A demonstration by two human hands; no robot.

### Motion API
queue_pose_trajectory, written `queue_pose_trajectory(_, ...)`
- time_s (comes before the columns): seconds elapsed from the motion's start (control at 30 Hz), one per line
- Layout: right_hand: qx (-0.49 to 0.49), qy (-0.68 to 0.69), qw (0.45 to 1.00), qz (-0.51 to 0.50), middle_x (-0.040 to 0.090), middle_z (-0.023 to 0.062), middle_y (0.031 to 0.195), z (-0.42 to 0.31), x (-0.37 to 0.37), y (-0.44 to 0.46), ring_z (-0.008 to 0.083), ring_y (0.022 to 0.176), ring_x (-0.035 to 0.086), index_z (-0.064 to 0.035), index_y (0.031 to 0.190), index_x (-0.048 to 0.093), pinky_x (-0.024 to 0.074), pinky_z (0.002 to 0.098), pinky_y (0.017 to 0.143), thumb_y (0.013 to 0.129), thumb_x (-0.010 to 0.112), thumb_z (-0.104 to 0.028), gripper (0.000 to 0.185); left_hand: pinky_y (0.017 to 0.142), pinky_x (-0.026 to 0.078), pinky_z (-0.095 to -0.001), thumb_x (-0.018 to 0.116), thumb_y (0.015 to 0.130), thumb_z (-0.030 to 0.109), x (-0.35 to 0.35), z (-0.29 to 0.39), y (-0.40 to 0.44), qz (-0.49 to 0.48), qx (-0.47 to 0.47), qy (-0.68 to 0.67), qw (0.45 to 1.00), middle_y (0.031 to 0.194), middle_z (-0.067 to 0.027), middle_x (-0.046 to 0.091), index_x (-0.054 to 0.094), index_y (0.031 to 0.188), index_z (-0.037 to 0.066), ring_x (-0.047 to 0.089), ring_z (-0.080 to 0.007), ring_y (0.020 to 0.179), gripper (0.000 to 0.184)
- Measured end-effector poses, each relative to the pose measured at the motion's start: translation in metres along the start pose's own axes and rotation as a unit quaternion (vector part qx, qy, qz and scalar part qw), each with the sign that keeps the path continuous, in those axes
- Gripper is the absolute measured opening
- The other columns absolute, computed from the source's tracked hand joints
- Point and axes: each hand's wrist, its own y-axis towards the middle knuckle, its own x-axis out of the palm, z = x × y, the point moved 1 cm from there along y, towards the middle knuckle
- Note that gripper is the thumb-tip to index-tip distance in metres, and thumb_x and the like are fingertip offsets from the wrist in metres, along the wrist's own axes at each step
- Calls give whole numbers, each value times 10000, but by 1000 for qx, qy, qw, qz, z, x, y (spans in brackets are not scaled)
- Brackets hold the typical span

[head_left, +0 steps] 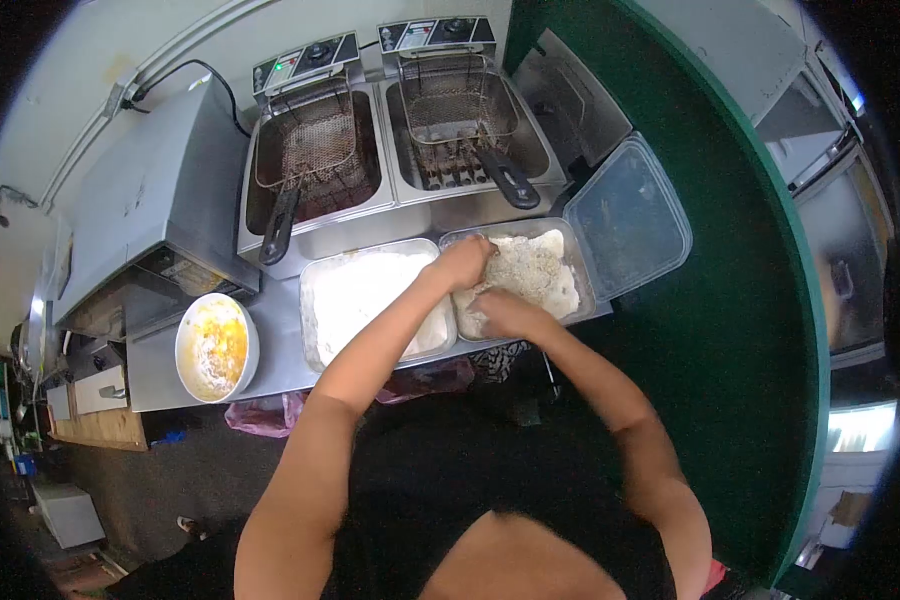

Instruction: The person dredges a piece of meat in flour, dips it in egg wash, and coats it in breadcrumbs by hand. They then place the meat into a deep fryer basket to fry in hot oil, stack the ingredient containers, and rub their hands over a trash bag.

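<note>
Both hands are in a clear rectangular tub of beige breadcrumbs (535, 272), with a paler powder showing along its right side. My left hand (465, 262) is over the tub's left part with its fingers curled down; what they hold, if anything, is hidden. Close below it, my right hand (507, 314) is blurred by motion, its fingertips in the crumbs. Left of this tub stands a second tub of white flour (365, 300), partly covered by my left forearm. A white bowl (184, 350) farther left holds yellow egg-like liquid with white streaks.
Behind the tubs stands a double deep fryer (400, 215) with two wire baskets (310, 135), their black handles pointing toward me. A clear plastic lid (632, 215) leans right of the crumbs. A green partition (715, 300) bounds the right side; a metal appliance (155, 190) stands left.
</note>
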Motion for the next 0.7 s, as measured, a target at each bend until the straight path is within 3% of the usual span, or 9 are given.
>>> queue_pose_trajectory(0.23, 68, -26, 996, 55, 613, 245, 846, -19, 10, 20, 366, 834, 610, 17, 843, 619, 466, 449, 787, 610, 637, -34, 239, 829, 471, -431, 550, 665, 6, -7, 10, -7, 5, -6, -30, 1000, 989, -236, 603, 618, 1010, 16, 573, -376, 964, 352)
queue_pose_trajectory(0.3, 56, 23, 996, 67, 620, 233, 834, 3, 18, 17, 374, 810, 610, 1, 847, 633, 473, 431, 780, 605, 633, -25, 243, 819, 475, -437, 534, 667, 0, -10, 8, -12, 0, -17, -43, 999, 973, -240, 609, 628, 985, 14, 576, -380, 958, 333)
queue_pose_trajectory(0.4, 46, 112, 991, 55, 631, 213, 856, 10, -30, -14, 376, 848, 599, -22, 846, 659, 470, 397, 790, 599, 630, -19, 248, 811, 478, -444, 526, 667, -5, -16, 5, -14, -36, -59, -46, 997, 964, -238, 613, 634, 976, 18, 580, -378, 954, 327)
queue_pose_trajectory(0.5, 75, 91, 991, 61, 635, 199, 837, 23, -50, -36, 358, 849, 608, -29, 776, 673, 465, 410, 806, 604, 631, -58, 180, 815, 478, -443, 530, 665, -12, -16, 4, -13, -46, -60, -29, 997, 965, -233, 614, 632, 990, 26, 581, -371, 956, 343)
queue_pose_trajectory(0.7, 102, 14, 986, 133, 622, 220, 831, 49, -40, -58, 370, 862, 597, -2, 817, 661, 467, 412, 797, 624, 588, -12, 207, 833, 473, -425, 552, 674, -10, -5, 15, -12, -14, -38, -61, 997, 971, -218, 616, 613, 1034, 39, 581, -359, 960, 369)
